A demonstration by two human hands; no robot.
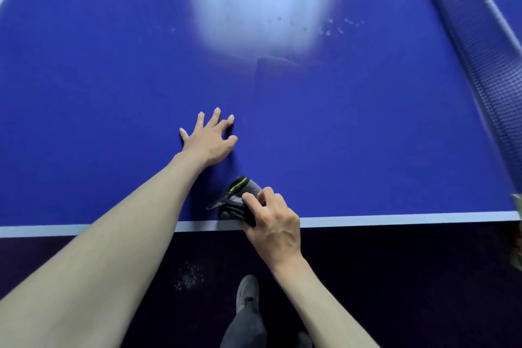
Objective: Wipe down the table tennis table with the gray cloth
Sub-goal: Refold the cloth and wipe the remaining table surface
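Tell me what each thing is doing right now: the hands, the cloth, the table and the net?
left hand: open, fingers spread, pressed flat on the table.
right hand: closed on the cloth at the near edge.
gray cloth: bunched up, lying on the table under the fingers.
table tennis table: blue top, smudges and spots showing in the glare farther away.
net: up, stretched along the right side.
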